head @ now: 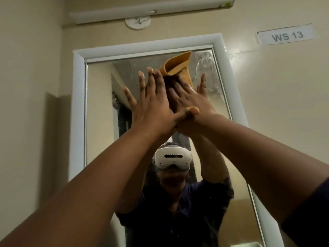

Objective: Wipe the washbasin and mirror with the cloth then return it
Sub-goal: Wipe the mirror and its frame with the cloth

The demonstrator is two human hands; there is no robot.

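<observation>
— Largest item?
— Mirror (pixel 99 107), white-framed, on the cream wall; smears near its top right corner.
— The hands?
— Left hand (pixel 151 106), flat, fingers spread wide, overlapping the right hand (pixel 192 102), also flat and open; both press toward the glass near the top edge.
— The cloth?
— Orange cloth (pixel 178 66), pinned under the palms against the mirror's upper part, one fold sticking up.
— Smallest?
— Label (pixel 284 35), "WS 13", on the wall beyond the mirror's top right corner.
</observation>
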